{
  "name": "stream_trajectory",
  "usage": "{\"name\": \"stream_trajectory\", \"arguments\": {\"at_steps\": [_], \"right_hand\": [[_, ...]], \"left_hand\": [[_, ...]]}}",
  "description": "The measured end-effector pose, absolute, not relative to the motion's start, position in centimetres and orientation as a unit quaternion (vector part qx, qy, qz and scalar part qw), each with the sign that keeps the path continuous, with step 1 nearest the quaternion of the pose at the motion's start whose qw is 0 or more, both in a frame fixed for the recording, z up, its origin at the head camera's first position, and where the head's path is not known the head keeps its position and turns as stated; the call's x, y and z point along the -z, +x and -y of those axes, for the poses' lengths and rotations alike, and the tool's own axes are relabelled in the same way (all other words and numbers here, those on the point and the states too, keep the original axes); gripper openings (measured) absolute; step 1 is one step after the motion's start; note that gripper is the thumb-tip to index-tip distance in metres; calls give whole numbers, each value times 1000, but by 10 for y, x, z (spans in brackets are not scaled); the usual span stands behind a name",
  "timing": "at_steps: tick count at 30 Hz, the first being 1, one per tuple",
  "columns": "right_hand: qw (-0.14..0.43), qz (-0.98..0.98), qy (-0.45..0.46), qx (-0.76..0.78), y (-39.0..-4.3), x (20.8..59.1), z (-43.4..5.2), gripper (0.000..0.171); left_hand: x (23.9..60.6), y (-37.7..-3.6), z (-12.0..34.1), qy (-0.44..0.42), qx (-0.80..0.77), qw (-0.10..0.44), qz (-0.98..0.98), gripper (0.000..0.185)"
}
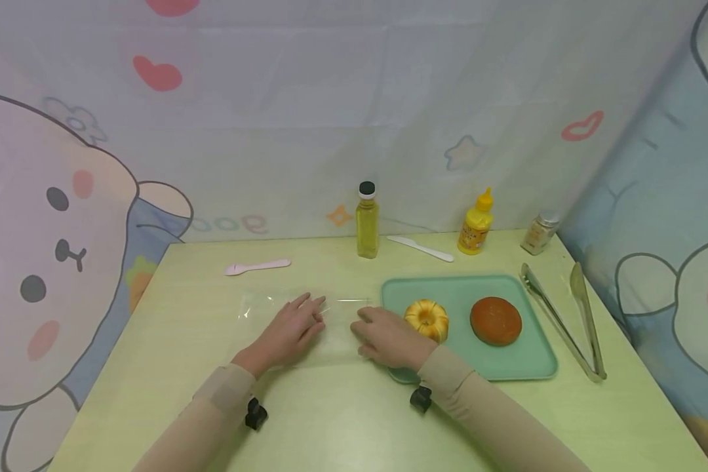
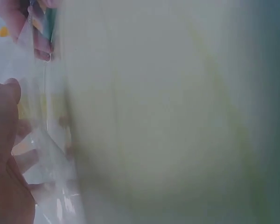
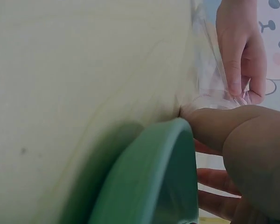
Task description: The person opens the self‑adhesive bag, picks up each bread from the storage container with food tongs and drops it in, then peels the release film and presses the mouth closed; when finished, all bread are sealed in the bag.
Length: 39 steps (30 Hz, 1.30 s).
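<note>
a person's left hand (image 1: 292, 328) and right hand (image 1: 386, 335) rest on a clear plastic bag (image 1: 283, 308) lying flat on the pale green table (image 1: 342, 419), just left of the teal tray (image 1: 531, 364). the left hand's fingers look nearly straight, pressing the film; in the right wrist view its fingertips (image 3: 238, 88) seem to pinch the plastic, so its hold is hard to call. the right hand is loosely curled at the bag's near edge, whether gripping it i cannot tell. the step looks like flattening or opening the bag; next, finding its mouth calls for a careful fingertip pinch. a ring-shaped bun (image 1: 427, 319) sits on the tray just beside the right hand.
</note>
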State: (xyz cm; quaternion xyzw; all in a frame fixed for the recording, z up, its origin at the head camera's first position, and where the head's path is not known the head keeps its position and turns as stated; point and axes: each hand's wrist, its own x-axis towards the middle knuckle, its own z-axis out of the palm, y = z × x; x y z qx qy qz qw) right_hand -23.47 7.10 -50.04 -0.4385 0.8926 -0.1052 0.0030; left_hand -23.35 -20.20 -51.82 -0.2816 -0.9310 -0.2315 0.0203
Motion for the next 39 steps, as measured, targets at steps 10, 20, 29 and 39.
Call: {"name": "stream_trajectory", "arguments": {"at_steps": [10,20,29,39], "right_hand": [[29,-899,-425,100,-235,500,-72,43],[35,-896,-436,82,-233,496,-72,49],[39,-891,-446,71,-238,492,-72,40],[10,-888,-447,104,-237,485,-80,32]], "left_hand": [[517,-229,205,-256,218,-45,941,47],[516,-227,206,-263,266,-30,927,44],[511,-225,207,-281,293,13,914,43],[514,-222,204,-245,272,2,931,44]]}}
